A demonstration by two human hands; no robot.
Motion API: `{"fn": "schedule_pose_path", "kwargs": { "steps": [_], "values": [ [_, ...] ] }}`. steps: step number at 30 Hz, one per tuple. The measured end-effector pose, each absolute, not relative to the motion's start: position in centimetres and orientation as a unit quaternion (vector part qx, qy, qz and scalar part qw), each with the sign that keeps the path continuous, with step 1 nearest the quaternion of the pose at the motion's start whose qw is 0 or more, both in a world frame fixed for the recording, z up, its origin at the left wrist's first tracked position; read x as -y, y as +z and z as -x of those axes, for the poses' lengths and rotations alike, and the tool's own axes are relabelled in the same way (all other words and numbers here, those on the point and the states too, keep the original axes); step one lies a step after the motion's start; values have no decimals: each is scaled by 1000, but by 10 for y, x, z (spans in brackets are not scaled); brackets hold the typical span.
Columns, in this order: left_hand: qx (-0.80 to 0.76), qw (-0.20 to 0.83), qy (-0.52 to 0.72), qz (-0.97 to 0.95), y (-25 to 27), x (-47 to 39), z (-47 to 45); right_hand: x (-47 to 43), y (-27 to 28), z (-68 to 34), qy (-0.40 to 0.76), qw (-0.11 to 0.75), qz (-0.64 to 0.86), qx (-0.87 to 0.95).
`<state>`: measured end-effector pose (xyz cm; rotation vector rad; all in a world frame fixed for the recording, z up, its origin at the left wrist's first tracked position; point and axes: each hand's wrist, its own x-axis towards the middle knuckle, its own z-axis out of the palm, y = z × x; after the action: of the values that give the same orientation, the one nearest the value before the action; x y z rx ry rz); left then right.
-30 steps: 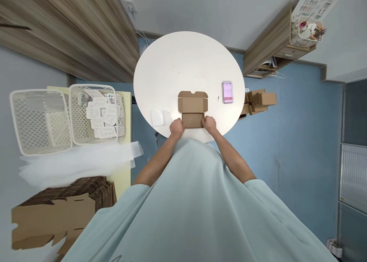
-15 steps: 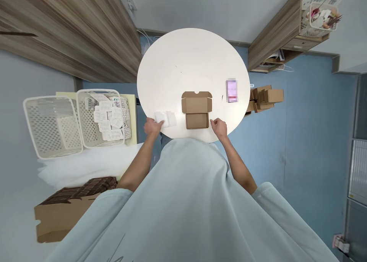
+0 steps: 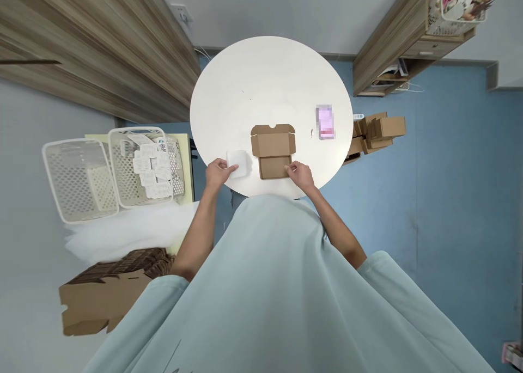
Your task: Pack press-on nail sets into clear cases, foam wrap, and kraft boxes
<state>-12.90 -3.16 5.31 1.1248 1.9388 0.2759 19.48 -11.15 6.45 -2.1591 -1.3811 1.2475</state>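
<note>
A brown cardboard box (image 3: 274, 167) lies with its lid raised toward the far side of the round white table (image 3: 261, 79). My right hand (image 3: 300, 175) is closed at the box's right edge, thumb and fingers pinching its side wall. Left of the box, my left hand (image 3: 219, 172) pinches the left edge of a folded white packing sheet (image 3: 237, 164), held just over the table; its exact material is hard to tell. The inside of the box shows bare brown cardboard.
A pink, blurred phone-like object (image 3: 326, 122) lies at the table's right. Plastic baskets (image 3: 141, 201), one with white packets, stand at left beside white sheeting (image 3: 131, 228) and flattened cardboard (image 3: 104, 302). Folded boxes (image 3: 378, 130) are piled right of the table.
My left hand has lifted the white sheet, now folded smaller, and moved it slightly toward the box. My right hand has moved left from beside the box onto its right edge.
</note>
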Motion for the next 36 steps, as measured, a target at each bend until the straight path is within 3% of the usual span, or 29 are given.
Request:
{"fn": "schedule_pose_path", "kwargs": {
  "steps": [4, 8, 13, 18, 26, 36],
  "values": [
    [-672, 586, 217, -399, 85, 50, 119, 105, 68, -190, 549, 249, 673, 429],
    [-617, 639, 218, -405, 102, 61, 100, 103, 76, -186, 677, 316, 551, 371],
    [-621, 643, 195, -405, 84, 61, 67, 103, 69, -187, 636, 347, 595, 348],
    [-659, 611, 161, -408, 45, 57, 33, 100, 43, -189, 548, 279, 697, 368],
    [-718, 437, 6, -542, 18, 57, -4, 95, 25, -181, 435, 136, 772, 444],
    [-700, 411, 26, -584, -2, 66, -13, 89, 16, -176, 385, 40, 747, 540]
  ]
}}
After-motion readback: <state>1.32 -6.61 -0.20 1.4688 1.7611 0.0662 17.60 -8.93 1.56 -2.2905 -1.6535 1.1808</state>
